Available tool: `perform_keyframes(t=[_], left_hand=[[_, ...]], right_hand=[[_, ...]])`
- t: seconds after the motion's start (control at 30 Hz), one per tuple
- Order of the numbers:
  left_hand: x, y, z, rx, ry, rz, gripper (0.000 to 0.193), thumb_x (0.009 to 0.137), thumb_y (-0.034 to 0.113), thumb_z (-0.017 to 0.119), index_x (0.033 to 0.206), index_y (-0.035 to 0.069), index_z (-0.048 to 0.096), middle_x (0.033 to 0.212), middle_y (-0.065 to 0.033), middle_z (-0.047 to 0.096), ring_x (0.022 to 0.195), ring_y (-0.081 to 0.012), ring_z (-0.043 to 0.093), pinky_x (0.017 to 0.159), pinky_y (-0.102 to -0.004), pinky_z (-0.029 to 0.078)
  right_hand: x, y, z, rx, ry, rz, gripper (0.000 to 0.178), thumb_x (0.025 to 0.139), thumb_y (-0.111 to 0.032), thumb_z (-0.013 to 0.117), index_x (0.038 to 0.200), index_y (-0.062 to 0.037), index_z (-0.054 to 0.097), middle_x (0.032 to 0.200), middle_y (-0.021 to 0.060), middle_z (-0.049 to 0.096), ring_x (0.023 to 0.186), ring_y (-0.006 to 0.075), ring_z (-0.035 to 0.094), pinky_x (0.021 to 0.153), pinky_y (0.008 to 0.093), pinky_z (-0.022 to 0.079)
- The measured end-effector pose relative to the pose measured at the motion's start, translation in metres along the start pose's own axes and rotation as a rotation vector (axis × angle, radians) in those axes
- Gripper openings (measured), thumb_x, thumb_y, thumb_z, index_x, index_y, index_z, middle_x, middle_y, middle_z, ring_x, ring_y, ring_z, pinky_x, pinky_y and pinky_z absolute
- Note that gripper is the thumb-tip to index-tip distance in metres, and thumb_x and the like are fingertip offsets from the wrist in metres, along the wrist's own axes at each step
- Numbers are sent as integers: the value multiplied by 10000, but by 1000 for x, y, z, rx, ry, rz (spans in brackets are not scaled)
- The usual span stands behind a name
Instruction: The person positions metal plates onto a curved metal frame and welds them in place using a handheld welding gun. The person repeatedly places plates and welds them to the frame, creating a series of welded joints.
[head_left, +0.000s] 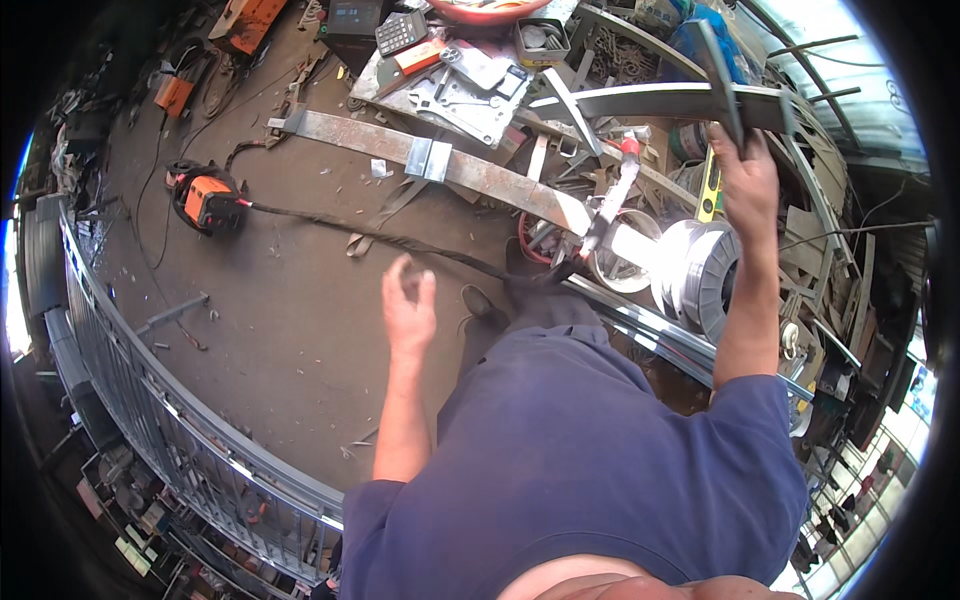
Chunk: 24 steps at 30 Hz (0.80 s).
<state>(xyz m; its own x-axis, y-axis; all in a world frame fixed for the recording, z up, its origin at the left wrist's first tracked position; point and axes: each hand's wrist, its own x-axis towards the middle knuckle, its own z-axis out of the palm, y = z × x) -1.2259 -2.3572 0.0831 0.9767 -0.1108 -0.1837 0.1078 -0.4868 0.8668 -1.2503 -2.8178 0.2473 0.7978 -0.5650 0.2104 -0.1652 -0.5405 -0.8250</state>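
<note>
My right hand (748,185) is raised on the right, its fingers closed around the lower end of a dark flat panel (720,80) seen nearly edge-on. What kind of panel it is cannot be made out. My left hand (408,308) hangs in the air over the floor, holding nothing, its fingers bent and apart. Ahead of my body runs a long rusty flat bar (350,135) with a short shiny metal piece (428,159) lying across it. Near the bar's right end a bright, sunlit tube-like thing (610,200) with a red end slants upward.
A wire spool (710,280) and a yellow level (709,190) are below my right hand. Tools, phones and a calculator (401,33) cover a small table (395,95). A cable (370,232) leads from an orange-black machine (208,200). Metal railing (200,420) stands left; scrap piles up right.
</note>
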Motion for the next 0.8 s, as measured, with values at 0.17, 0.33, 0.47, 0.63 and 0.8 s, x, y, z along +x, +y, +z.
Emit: perform_keyframes(t=[0.17, 0.33, 0.47, 0.63, 0.8], left_hand=[[-115, -157, 12, 193, -152, -563, 621, 995, 400, 660, 1434, -19, 527, 1430, -275, 570, 1339, -372, 559, 1114, -450, 452], [-198, -233, 8, 237, -233, -927, 627, 1001, 412, 643, 1407, -55, 537, 1385, -271, 615, 1313, -380, 584, 1109, -426, 452], [-206, -229, 5, 157, -233, -956, 615, 999, 412, 647, 1385, -59, 558, 1363, -255, 637, 1302, -356, 598, 1091, -421, 462], [-180, -214, 24, 90, -253, -820, 582, 1001, 377, 658, 1389, -44, 557, 1321, -239, 659, 1234, -307, 640, 1034, -386, 504], [-167, -207, 30, 107, -280, -806, 554, 1000, 344, 669, 1385, -39, 558, 1289, -226, 677, 1188, -277, 663, 998, -360, 528]], right_hand=[[-11, 62, 31, -364, 23, 191, 495, 975, -519, 666, 1063, -32, 675, 899, 200, 709, 881, 363, 695, 806, 423, 526], [-18, 92, 53, -548, 6, 347, 568, 982, -570, 600, 1032, -8, 666, 945, 267, 720, 947, 460, 701, 828, 507, 536], [-20, 105, 52, -591, 19, 342, 601, 993, -588, 563, 1039, 4, 659, 967, 292, 717, 972, 482, 694, 853, 531, 531], [-18, 118, 41, -624, 7, 397, 629, 1008, -591, 525, 1048, 26, 637, 1035, 316, 699, 1032, 491, 673, 890, 534, 515], [0, 129, 39, -514, -126, 113, 507, 1036, -478, 557, 1109, 19, 624, 936, 249, 701, 874, 433, 682, 763, 475, 528]])
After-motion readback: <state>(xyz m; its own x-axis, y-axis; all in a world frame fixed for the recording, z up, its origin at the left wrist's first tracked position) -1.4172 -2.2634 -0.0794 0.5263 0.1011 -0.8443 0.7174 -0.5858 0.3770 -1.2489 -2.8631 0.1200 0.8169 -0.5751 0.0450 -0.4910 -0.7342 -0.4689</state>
